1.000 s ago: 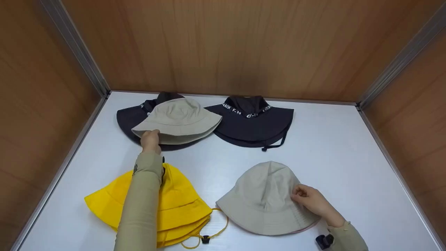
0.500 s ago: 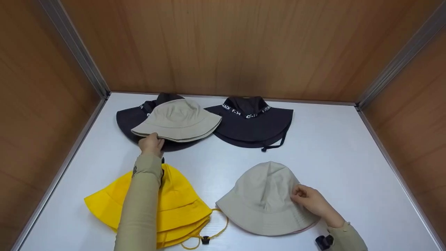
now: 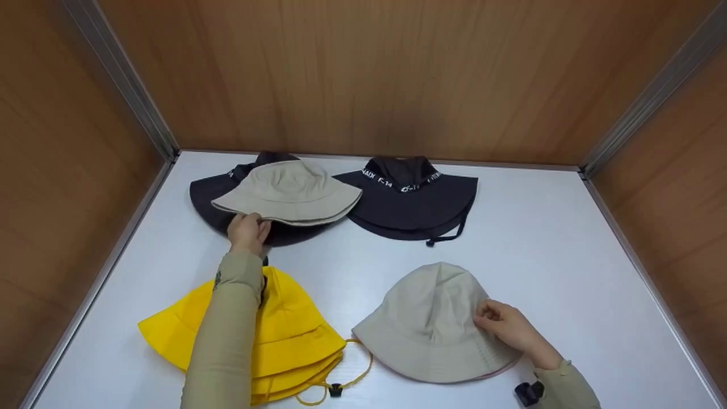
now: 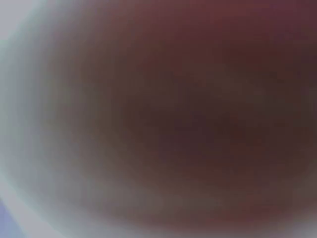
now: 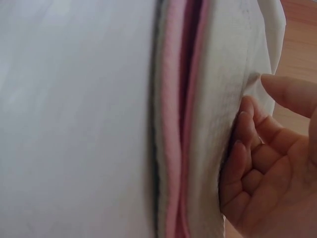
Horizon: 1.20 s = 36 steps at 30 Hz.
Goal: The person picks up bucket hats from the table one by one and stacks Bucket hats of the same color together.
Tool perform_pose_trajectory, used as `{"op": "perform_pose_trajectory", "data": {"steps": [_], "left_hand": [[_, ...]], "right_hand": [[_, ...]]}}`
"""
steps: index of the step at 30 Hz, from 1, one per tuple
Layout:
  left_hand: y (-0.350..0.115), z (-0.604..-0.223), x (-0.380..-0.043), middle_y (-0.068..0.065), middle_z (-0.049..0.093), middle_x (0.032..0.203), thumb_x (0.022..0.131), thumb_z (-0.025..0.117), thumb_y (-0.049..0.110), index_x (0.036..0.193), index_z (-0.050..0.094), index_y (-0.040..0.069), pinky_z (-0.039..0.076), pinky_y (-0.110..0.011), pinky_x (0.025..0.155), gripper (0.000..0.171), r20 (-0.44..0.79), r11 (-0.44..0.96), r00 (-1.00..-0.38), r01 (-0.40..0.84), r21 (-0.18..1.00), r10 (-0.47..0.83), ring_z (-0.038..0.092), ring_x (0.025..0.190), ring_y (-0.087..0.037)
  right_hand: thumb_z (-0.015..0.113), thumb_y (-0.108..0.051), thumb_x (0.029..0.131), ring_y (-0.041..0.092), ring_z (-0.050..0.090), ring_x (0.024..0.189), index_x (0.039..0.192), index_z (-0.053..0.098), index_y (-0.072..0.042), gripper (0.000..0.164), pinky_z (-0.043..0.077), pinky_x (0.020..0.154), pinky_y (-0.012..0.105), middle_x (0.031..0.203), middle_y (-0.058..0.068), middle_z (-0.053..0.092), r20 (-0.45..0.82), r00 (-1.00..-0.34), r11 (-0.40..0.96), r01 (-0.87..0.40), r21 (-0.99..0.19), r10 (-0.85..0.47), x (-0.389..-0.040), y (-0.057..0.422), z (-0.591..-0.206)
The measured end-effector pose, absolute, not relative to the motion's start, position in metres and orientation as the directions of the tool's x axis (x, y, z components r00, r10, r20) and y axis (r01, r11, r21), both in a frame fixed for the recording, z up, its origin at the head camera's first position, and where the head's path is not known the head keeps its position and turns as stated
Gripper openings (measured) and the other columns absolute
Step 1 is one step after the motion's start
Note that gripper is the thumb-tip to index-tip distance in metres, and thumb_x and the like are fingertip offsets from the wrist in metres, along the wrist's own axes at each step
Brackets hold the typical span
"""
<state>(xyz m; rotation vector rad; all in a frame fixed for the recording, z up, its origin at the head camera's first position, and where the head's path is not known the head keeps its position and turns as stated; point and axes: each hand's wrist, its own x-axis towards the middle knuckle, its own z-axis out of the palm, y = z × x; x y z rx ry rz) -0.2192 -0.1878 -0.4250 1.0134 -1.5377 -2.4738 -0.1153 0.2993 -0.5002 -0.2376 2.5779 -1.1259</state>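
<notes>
In the head view my left hand (image 3: pixel 248 232) grips the front-left brim of a beige bucket hat (image 3: pixel 292 190), which lies over a black wide-brimmed hat (image 3: pixel 211 196) at the back left. Part of that grip is hidden under the brim; the left wrist view is only a dark blur. My right hand (image 3: pixel 508 326) rests against the right side of another beige bucket hat (image 3: pixel 423 318), near the front. Its fingers are loosely bent, and the right wrist view shows thumb (image 5: pixel 290 94) and fingers apart. Pink lining (image 5: pixel 173 109) shows along that hat's brim edge.
Yellow bucket hats (image 3: pixel 295 341) lie stacked at front left under my left forearm, a cord with a black toggle (image 3: pixel 335 390) trailing out. A second black hat (image 3: pixel 414 204) with white lettering sits at the back. Wood-grain walls (image 3: pixel 397 74) enclose the white table (image 3: pixel 562 244).
The front brim of the back beige hat dropped so its layers closed up, then rose slightly with my left hand. My right hand has stayed in place.
</notes>
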Motion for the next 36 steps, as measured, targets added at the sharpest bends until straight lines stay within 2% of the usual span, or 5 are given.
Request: {"op": "perform_pose_trajectory", "data": {"steps": [9,18,24,30,36], "left_hand": [[-0.17,-0.408,-0.234,-0.005,0.044,0.087,0.097,0.045,0.003,0.099,0.046,0.007,0.047,-0.016,0.071,0.005,-0.352,-0.559,-0.864,-0.102,0.823,-0.36,0.048,0.072,-0.012],[-0.147,-0.393,-0.239,-0.002,0.041,0.084,0.097,0.046,0.002,0.093,0.041,0.009,0.045,-0.017,0.066,0.01,-0.245,-0.698,-0.925,0.03,0.716,-0.292,0.045,0.064,-0.009],[-0.127,-0.38,-0.227,0.0,0.047,0.078,0.095,0.046,-0.001,0.095,0.045,0.01,0.045,-0.016,0.064,0.012,-0.216,-0.749,-0.941,0.056,0.66,-0.261,0.048,0.06,-0.007],[-0.102,-0.372,-0.207,0.0,0.053,0.08,0.096,0.043,-0.003,0.099,0.045,0.009,0.044,-0.015,0.062,0.013,-0.167,-0.784,-0.969,0.042,0.619,-0.184,0.053,0.062,-0.007],[-0.078,-0.371,-0.188,-0.001,0.057,0.083,0.097,0.041,-0.002,0.105,0.046,0.008,0.045,-0.016,0.063,0.013,-0.162,-0.768,-0.982,-0.027,0.639,-0.1,0.055,0.066,-0.007]], "right_hand": [[0.06,-0.025,0.093,0.006,0.043,0.056,0.091,0.058,-0.002,0.022,0.039,0.052,0.021,0.072,0.001,0.051,-0.229,-0.922,0.62,-0.017,-0.784,-0.314,-0.118,0.301,-0.497],[0.058,-0.021,0.094,0.011,0.048,0.069,0.094,0.058,0.001,0.022,0.043,0.063,0.024,0.077,0.003,0.053,-0.206,-0.96,0.533,0.074,-0.843,-0.192,-0.123,0.288,-0.49],[0.055,-0.014,0.095,0.01,0.053,0.081,0.105,0.054,0.003,0.02,0.047,0.074,0.022,0.086,-0.002,0.056,-0.245,-0.967,0.276,0.215,-0.937,-0.077,-0.133,0.262,-0.48],[0.051,-0.014,0.097,0.01,0.059,0.089,0.118,0.042,-0.005,0.024,0.051,0.083,0.027,0.098,-0.002,0.056,-0.297,-0.933,-0.074,0.317,-0.946,-0.204,-0.141,0.235,-0.475],[0.036,-0.015,0.103,0.017,0.061,0.099,0.115,0.039,-0.01,0.014,0.05,0.092,0.036,0.103,0.004,0.058,-0.291,-0.903,-0.351,0.396,-0.849,-0.317,-0.149,0.223,-0.471]]}}
